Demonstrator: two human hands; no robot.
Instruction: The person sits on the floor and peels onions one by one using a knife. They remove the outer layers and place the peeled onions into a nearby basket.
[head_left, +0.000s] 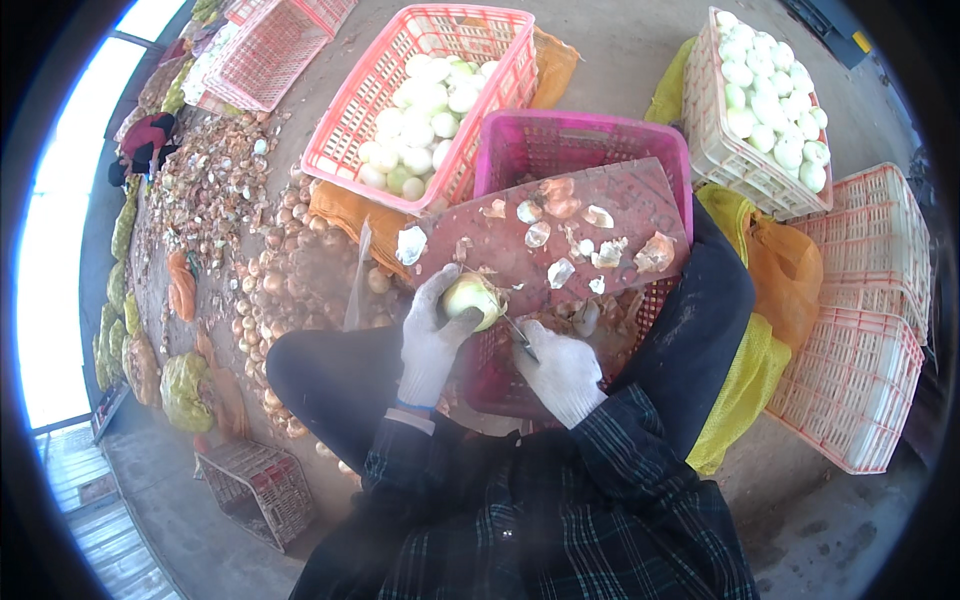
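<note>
My left hand (435, 330), in a white knit glove, grips a partly peeled onion (472, 301) above the near left edge of a reddish board (555, 232). In my right hand (559, 367), gloved alike, is a small knife (523, 337); its thin blade points up and left toward the onion. Whether the blade touches the onion cannot be told. Pieces of onion skin (560, 273) lie scattered over the board, which rests tilted across a magenta plastic crate (585, 124). More skins show inside this crate below the board.
A pink crate (322, 142) of peeled onions stands ahead; another full crate (705, 142) is at the right, near stacked empty crates (847, 375). Unpeeled onions (300, 255) and a heap of skins (210, 187) cover the floor at left. A person (146, 142) bends down far left.
</note>
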